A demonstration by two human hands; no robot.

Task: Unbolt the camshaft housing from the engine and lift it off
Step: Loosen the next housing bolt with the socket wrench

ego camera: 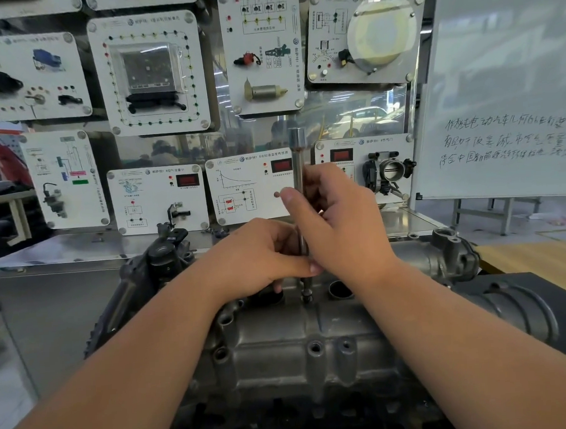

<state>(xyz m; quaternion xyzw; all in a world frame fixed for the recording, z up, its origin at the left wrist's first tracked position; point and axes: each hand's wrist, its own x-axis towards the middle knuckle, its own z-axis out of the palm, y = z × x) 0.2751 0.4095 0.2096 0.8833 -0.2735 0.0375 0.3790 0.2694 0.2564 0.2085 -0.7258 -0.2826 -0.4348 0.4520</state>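
Steadying the tool low down, the left hand [260, 251] curls round the lower part of the socket extension [299, 178], probably to keep its tip seated on a bolt [307, 298] in the camshaft housing [300, 340], which lies bolted on the engine below. Higher up, the right hand [337, 218] pinches the upright shaft, seemingly to spin it.

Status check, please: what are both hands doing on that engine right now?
Left hand and right hand both grip the upright socket extension. Its tip sits on a bolt in the camshaft housing. Housing not lifted. Nothing in the way.
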